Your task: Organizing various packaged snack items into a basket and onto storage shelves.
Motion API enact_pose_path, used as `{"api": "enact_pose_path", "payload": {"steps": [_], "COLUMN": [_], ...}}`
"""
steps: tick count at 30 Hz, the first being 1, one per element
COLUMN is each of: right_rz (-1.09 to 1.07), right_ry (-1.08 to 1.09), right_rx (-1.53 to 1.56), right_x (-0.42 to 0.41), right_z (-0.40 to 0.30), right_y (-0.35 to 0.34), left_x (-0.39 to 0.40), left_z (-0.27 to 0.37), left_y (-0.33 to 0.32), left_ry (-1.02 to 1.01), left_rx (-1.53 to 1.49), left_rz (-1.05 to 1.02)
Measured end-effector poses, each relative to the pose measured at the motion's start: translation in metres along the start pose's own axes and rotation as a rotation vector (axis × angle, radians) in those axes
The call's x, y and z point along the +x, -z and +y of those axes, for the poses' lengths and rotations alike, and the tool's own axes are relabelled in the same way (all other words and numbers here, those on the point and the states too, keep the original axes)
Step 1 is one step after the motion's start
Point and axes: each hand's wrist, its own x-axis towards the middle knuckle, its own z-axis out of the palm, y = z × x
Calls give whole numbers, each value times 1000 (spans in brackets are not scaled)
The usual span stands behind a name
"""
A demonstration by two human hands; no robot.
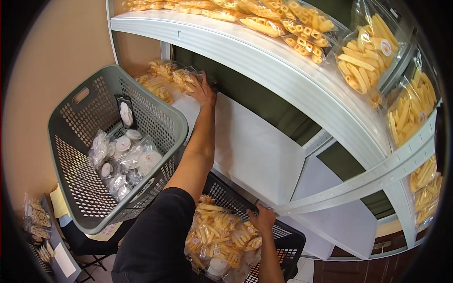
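Observation:
My left hand (203,90) reaches to the far left end of a white shelf board (258,141). Its fingers are spread over a clear bag of yellow stick snacks (183,78), one of several bags lying there. Lower down, my right hand (263,218) grips the rim of a black perforated plastic basket (295,235). Inside that basket are several clear bags of yellow stick snacks (216,230) and a bag with a white round piece (217,265). My left upper arm, in a black sleeve, hides part of the basket.
A grey-green perforated basket (184,123) at left holds bagged white discs (124,145). The upper shelf (247,42) bears snack bags (300,32) and crosses above my left hand. A slotted metal post (354,187) stands at right. More snack bags (37,219) lie at lower left.

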Motion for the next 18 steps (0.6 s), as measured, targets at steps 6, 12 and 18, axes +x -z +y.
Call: {"api": "enact_pose_path", "payload": {"steps": [6, 12, 18], "right_rz": [87, 82, 40], "right_ry": [47, 26, -39], "right_rx": [-27, -15, 11], "right_x": [2, 6, -3], "right_z": [-9, -3, 4], "right_y": [-10, -2, 4], "left_x": [35, 28, -33], "left_z": [-10, -24, -19], "left_y": [-21, -24, 8], "left_ry": [-123, -141, -278], "left_rx": [336, 307, 296], "left_rz": [23, 21, 114]}}
